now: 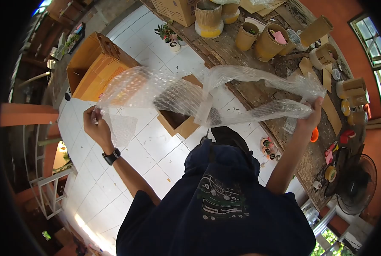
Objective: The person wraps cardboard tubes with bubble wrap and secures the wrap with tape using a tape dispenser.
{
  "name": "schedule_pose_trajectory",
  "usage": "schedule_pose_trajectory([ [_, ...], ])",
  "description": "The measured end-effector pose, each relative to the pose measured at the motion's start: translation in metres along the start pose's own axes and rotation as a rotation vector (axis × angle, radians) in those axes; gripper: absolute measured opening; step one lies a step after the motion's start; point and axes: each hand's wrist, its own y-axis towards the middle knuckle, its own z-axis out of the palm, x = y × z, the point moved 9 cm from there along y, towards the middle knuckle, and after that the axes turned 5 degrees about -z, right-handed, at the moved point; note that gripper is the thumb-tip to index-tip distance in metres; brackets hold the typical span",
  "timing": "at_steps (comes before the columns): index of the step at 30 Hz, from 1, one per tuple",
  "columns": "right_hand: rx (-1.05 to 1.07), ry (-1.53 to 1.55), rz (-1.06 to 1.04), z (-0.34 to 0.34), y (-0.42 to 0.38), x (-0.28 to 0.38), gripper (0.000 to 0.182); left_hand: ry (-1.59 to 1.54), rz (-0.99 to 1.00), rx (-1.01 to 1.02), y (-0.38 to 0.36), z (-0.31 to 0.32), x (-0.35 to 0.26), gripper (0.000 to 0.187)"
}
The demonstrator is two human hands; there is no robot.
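A long sheet of clear bubble wrap (177, 91) stretches between my two hands in the head view. My left hand (97, 126), with a dark watch on the wrist, is closed on its left end. At the other end my right hand (312, 114) grips the bunched wrap, over the edge of the wooden table. The strip splits into an upper and a lower band toward the right. Through and below the wrap shows an open cardboard box (179, 130) on the tiled floor, partly hidden.
The worn wooden table (280, 91) holds cardboard tubes (271, 42), tape rolls (330, 173) and scraps. A large open carton (92, 68) stands at the left. Potted plants (174, 46) sit on the floor by the table. A fan (354, 183) is at the right.
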Motion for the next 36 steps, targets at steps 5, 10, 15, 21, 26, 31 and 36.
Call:
schedule_pose_trajectory([
  [5,-0.104,-0.079,-0.164,-0.078,0.053,0.056,0.039,-0.339,-0.538,-0.134,-0.009,-0.007,0.159,0.019],
  [10,-0.048,-0.072,-0.188,-0.105,0.076,0.094,0.041,-0.416,-0.816,-0.128,-0.044,0.006,0.207,0.029],
  [15,-0.004,-0.175,-0.379,-0.101,0.09,0.127,0.036,-0.51,-0.914,0.148,-0.071,0.048,0.162,0.028],
  [21,0.002,-0.283,-0.499,-0.024,0.057,0.16,0.027,-0.78,-0.926,0.559,-0.1,0.122,0.112,0.02],
  [26,0.085,-0.201,-0.746,0.007,0.022,0.209,0.018,-0.987,-0.909,0.71,-0.128,0.154,0.019,0.023],
  [31,0.153,-0.245,-1.111,0.012,-0.032,0.25,0.015,-1.186,-0.822,1.128,-0.21,0.195,-0.07,0.028],
  [36,0.139,-0.513,-1.435,0.011,-0.066,0.258,0.015,-1.239,-0.622,1.255,-0.26,0.196,-0.128,0.025],
])
